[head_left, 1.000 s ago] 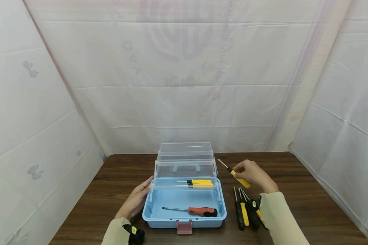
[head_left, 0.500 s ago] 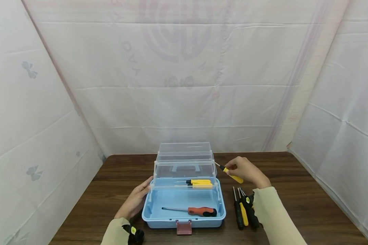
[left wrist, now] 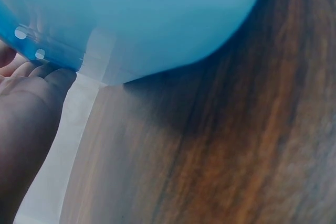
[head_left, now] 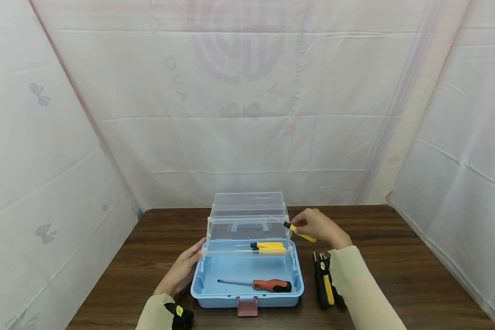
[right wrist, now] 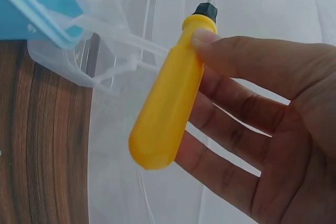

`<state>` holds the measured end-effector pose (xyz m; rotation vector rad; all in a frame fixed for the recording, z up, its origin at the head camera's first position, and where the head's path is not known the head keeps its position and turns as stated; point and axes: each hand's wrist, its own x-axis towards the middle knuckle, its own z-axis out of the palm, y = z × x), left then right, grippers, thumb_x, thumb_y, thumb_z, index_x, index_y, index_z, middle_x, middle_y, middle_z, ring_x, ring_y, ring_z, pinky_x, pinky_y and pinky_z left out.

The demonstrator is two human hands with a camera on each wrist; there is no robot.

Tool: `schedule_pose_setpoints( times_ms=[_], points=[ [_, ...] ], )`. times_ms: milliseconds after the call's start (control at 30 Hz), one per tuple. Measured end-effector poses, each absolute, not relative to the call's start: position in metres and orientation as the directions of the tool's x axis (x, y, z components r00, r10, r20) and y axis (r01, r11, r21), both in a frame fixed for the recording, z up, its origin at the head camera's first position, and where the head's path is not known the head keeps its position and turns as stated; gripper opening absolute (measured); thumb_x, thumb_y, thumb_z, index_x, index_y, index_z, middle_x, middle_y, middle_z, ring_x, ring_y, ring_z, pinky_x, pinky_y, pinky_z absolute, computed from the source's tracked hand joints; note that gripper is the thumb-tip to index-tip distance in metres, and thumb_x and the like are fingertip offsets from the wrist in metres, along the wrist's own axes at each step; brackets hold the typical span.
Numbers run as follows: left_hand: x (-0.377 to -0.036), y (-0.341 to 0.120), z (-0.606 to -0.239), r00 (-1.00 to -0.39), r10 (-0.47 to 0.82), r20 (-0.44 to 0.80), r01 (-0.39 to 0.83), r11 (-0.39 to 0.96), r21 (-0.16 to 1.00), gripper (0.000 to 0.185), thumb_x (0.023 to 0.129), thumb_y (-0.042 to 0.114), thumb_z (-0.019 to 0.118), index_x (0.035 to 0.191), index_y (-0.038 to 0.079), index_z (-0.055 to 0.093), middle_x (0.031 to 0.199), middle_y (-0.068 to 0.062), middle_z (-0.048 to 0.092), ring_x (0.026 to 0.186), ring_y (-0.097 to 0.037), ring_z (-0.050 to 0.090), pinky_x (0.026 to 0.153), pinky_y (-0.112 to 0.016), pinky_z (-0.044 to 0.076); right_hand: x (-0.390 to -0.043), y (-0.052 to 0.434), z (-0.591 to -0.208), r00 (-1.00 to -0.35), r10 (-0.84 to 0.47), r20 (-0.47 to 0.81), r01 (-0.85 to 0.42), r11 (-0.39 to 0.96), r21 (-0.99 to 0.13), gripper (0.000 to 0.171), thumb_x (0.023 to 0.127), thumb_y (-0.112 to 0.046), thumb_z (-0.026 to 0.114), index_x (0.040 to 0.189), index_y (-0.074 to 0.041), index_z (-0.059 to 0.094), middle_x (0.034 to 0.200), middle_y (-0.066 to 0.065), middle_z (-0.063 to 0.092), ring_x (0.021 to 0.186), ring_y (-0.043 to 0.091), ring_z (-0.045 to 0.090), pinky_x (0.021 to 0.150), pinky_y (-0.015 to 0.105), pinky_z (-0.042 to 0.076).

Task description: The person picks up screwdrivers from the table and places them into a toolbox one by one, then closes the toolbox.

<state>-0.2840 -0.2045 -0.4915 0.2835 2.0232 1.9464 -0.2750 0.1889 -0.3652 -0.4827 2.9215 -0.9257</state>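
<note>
A light-blue toolbox (head_left: 231,268) stands with its clear lid and trays (head_left: 248,200) raised at the back. My left hand (head_left: 182,269) holds its left side near the back corner; in the left wrist view the fingers (left wrist: 37,74) meet the blue wall. Between thumb and fingers, my right hand (head_left: 318,227) pinches a small yellow-handled screwdriver (head_left: 303,235) with a black collar. Its thin shaft points left, overlapping the clear trays. Two yellow screwdrivers (head_left: 270,247) lie in a clear tray. An orange-and-black screwdriver (head_left: 268,285) rests on the toolbox floor.
Right of the toolbox, several black and yellow screwdrivers (head_left: 323,288) lie on the dark wooden table (head_left: 412,275), partly hidden by the right sleeve (head_left: 360,284). A pinkish latch (head_left: 247,307) hangs at the toolbox front. White sheeting (head_left: 247,146) encloses the table's back and sides.
My right hand has moved left with the yellow screwdriver, bringing its shaft over to the clear trays. The left hand and toolbox have stayed in place.
</note>
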Motion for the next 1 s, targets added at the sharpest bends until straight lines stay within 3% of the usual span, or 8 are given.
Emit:
schedule_pose_setpoints(
  times_ms=[267, 1000],
  points=[
    [-0.284, -0.206, -0.492, -0.93, 0.355, -0.092, -0.074, 0.066, 0.995, 0.065, 0.102, 0.033, 0.044, 0.154, 0.007, 0.015, 0.16, -0.021, 0.009, 0.147, -0.04, 0.011, 0.115, -0.058, 0.017, -0.281, 0.174, -0.367, -0.933, -0.35, 0.085, -0.336, 0.762, -0.553, 0.02, 0.089, -0.006, 0.065, 0.107, -0.005, 0.073, 0.103, 0.007, 0.072, 0.08, 0.012, 0.063, 0.076, 0.034, 0.059],
    [-0.284, -0.205, -0.491, -0.929, 0.36, -0.086, -0.068, 0.064, 0.996, 0.067, 0.101, 0.036, 0.045, 0.154, 0.006, 0.015, 0.16, -0.021, 0.01, 0.146, -0.04, 0.012, 0.115, -0.06, 0.017, -0.289, 0.144, -0.377, -0.888, -0.449, 0.104, -0.428, 0.719, -0.548, 0.019, 0.089, -0.002, 0.063, 0.105, -0.006, 0.074, 0.098, 0.004, 0.071, 0.08, 0.013, 0.058, 0.077, 0.033, 0.056]
  ],
)
